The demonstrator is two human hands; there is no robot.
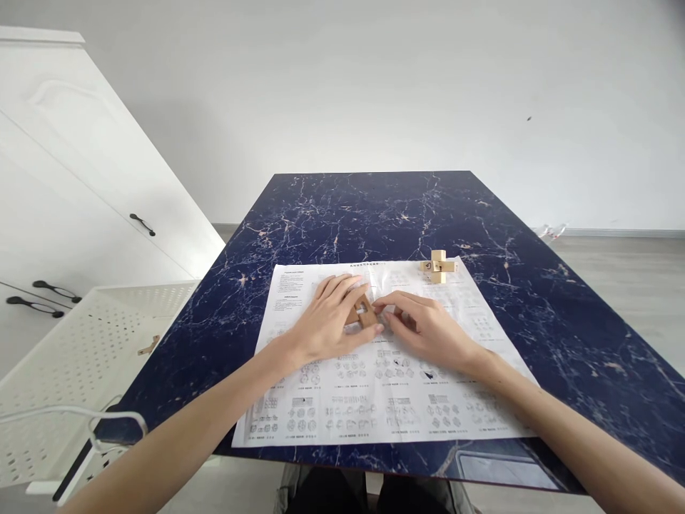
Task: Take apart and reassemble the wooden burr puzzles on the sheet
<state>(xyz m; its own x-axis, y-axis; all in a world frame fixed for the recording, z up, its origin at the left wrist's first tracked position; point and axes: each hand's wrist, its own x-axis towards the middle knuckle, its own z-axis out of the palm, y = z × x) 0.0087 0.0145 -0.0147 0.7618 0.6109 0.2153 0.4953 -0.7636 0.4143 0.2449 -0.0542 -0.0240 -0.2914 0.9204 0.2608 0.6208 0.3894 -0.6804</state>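
Brown notched wooden puzzle pieces (366, 313) rest on a printed instruction sheet (300, 428). My left hand (332, 314) spans them from the left, fingers over the far side and thumb along the near edge, holding them; its palm hides part of them. From the right, my right hand (420, 325) has its fingers bent and pressed close together, the tips at the pieces' right edge. What its fingertips pinch is partly hidden. A pale wooden cross-shaped interlocking puzzle (439, 266) sits on the sheet's far right corner, apart from both hands.
The sheet lies on a dark blue marble-patterned table (353, 214). At left, a cream perforated basket (80, 357) holds a small wooden piece (148, 345), beside a white cabinet (80, 178). A white cable (69, 410) loops near the table's left edge.
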